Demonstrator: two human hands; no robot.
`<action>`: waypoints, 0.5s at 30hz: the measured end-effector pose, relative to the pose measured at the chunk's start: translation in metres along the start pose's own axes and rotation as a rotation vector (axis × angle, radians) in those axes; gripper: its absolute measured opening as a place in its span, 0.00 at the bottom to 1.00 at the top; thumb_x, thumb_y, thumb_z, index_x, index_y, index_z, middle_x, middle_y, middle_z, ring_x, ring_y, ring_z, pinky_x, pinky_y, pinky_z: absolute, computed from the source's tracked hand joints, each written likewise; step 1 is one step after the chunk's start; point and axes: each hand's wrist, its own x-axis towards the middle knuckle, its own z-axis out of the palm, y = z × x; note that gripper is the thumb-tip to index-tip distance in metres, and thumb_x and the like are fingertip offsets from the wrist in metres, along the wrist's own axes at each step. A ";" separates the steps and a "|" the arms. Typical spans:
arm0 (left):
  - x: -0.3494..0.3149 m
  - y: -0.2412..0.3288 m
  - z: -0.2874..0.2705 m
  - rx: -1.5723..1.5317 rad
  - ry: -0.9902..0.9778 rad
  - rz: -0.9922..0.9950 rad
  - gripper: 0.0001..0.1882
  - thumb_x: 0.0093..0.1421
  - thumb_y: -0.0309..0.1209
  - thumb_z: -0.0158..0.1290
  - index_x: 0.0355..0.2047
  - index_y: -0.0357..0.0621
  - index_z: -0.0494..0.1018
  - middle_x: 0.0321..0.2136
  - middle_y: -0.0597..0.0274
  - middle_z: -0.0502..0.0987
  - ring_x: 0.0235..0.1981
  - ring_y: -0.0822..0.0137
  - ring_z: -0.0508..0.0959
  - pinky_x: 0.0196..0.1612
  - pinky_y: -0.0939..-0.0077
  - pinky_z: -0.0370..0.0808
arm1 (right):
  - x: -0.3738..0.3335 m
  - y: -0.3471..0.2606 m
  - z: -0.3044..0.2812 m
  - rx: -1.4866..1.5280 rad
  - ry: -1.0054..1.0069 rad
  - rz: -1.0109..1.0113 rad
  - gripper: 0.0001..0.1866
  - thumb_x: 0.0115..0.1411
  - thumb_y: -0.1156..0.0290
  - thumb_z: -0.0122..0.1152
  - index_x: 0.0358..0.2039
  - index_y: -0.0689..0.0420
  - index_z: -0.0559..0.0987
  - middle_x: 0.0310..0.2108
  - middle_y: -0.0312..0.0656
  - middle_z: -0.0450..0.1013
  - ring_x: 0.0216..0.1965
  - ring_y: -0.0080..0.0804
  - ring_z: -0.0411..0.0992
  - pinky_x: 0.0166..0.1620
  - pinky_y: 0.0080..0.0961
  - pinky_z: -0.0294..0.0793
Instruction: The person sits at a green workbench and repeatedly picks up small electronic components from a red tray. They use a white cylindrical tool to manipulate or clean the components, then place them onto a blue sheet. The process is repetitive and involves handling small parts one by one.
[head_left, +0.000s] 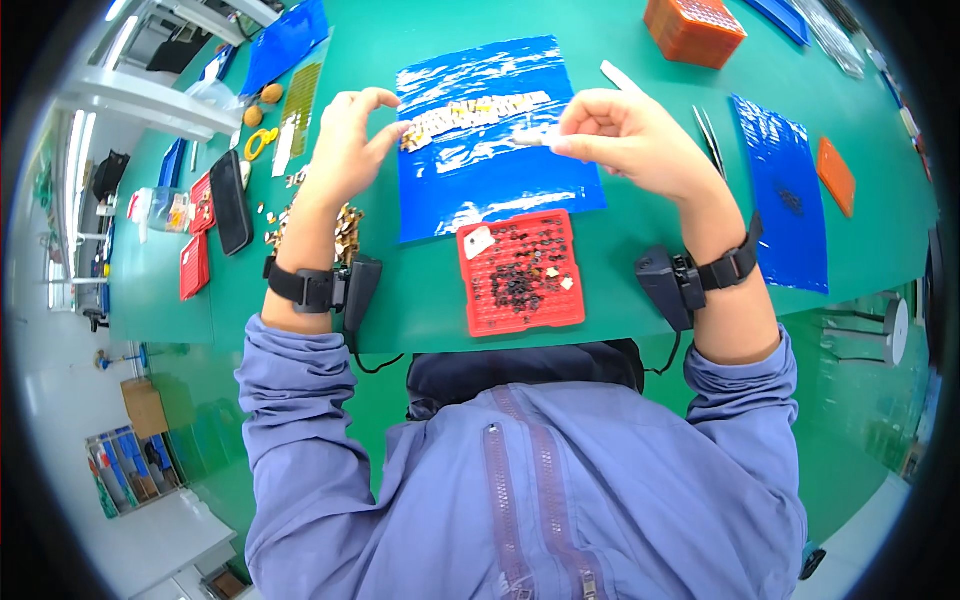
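Right hand [625,135] pinches white strip [535,140] above blue sheet [500,190]; left hand [350,140] open, empty; red tray [520,272] at table edge.

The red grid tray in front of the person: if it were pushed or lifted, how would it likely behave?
The red grid tray lies flat on the green table, so it would probably slide, not tip or roll. It looks like thin moulded plastic, likely light and fairly stiff. The small dark parts sit loose in its cells and could spill if it were tilted or jolted.

green worktable [420,310], pale glossy floor [60,400], white shelving [150,100], brightly lit room
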 end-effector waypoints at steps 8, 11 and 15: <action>-0.099 -0.017 -0.071 0.201 -0.159 -0.100 0.24 0.48 0.34 0.62 0.45 0.42 0.70 0.38 0.55 0.71 0.41 0.59 0.72 0.45 0.70 0.68 | -0.002 -0.002 0.007 0.048 -0.003 -0.040 0.09 0.55 0.68 0.63 0.26 0.60 0.75 0.19 0.27 0.66 0.21 0.11 0.61 0.23 0.12 0.58; -0.130 0.009 -0.066 -0.005 -0.148 -0.281 0.27 0.45 0.32 0.65 0.46 0.42 0.69 0.37 0.55 0.70 0.40 0.58 0.71 0.42 0.68 0.69 | -0.003 -0.007 0.011 0.057 -0.020 -0.023 0.08 0.55 0.70 0.63 0.26 0.59 0.74 0.19 0.27 0.65 0.21 0.11 0.60 0.23 0.11 0.58; -0.139 0.018 -0.040 -0.106 -0.004 -0.340 0.11 0.52 0.25 0.58 0.37 0.43 0.73 0.31 0.59 0.71 0.27 0.65 0.73 0.28 0.74 0.71 | -0.004 -0.008 0.014 0.035 -0.053 0.018 0.07 0.55 0.71 0.63 0.27 0.59 0.74 0.19 0.26 0.65 0.21 0.10 0.60 0.23 0.10 0.58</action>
